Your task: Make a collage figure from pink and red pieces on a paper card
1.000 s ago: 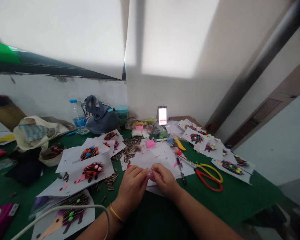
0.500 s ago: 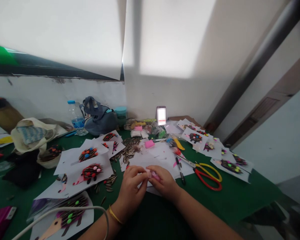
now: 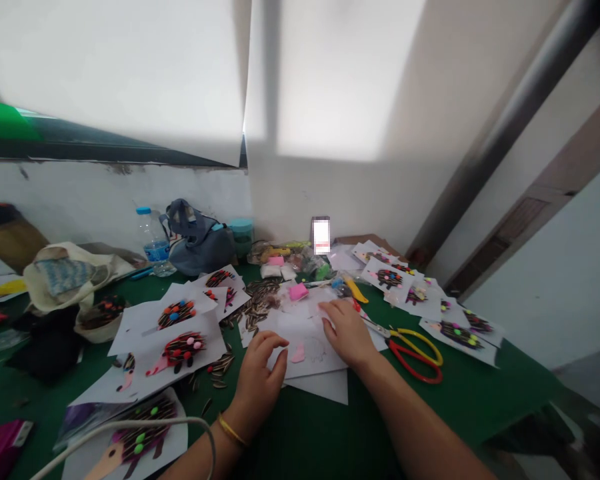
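My left hand [image 3: 263,367] rests at the left edge of a white sheet [image 3: 285,327], thumb and fingers apart, with nothing between them. Over the sheet's right part is my right hand [image 3: 347,330], its fingers spread and no object visible in it. Between the hands, a flat pink clay piece [image 3: 299,353] lies on the sheet beside a faint pencil outline [image 3: 316,350]. A bright pink clay block [image 3: 298,292] sits farther back, near brown clay in a clear wrapper [image 3: 273,301]. Striped seeds [image 3: 260,300] are heaped behind my left hand.
Red and yellow scissors [image 3: 415,353] lie at right, near hedgehog pictures [image 3: 390,278]. More pictures [image 3: 180,347] cover the left side. A white cable [image 3: 130,421] arches at the front left. A bottle [image 3: 155,247], blue bag [image 3: 200,243] and phone [image 3: 321,237] stand at the back.
My hands have moved apart; they were together, pinching pink material. The pink piece now lies on the sheet. My right hand has gone up and right, covering where the black marker lay.
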The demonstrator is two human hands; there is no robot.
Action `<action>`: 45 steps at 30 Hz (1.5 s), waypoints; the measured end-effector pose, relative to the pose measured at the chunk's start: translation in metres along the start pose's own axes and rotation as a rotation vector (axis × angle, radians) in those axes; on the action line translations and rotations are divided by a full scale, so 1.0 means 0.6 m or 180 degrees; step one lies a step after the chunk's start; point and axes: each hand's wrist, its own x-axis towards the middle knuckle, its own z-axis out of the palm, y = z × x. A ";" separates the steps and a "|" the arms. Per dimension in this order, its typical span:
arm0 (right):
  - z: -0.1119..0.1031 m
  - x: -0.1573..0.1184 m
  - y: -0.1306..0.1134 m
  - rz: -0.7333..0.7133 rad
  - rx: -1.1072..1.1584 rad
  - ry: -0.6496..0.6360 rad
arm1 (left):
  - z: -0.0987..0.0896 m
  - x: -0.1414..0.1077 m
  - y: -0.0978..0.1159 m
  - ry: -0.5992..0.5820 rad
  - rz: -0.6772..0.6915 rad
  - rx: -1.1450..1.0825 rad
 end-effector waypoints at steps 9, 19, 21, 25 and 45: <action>-0.010 0.011 0.069 0.0879 -0.0687 0.0019 | 0.007 0.000 -0.018 -0.0120 -0.0216 -0.0084; -0.017 0.000 0.111 0.1496 -0.1464 -0.0256 | 0.010 0.003 -0.021 -0.0071 -0.0230 -0.0005; -0.013 0.002 0.111 0.1451 -0.1537 -0.0223 | 0.009 0.003 -0.022 -0.0084 -0.0217 0.0086; -0.009 0.005 0.113 0.1478 -0.1555 -0.0226 | 0.008 -0.001 -0.021 -0.0382 -0.0120 0.0523; -0.001 -0.001 0.107 0.1468 -0.1351 -0.0275 | 0.013 -0.009 0.000 -0.1628 0.0356 0.1138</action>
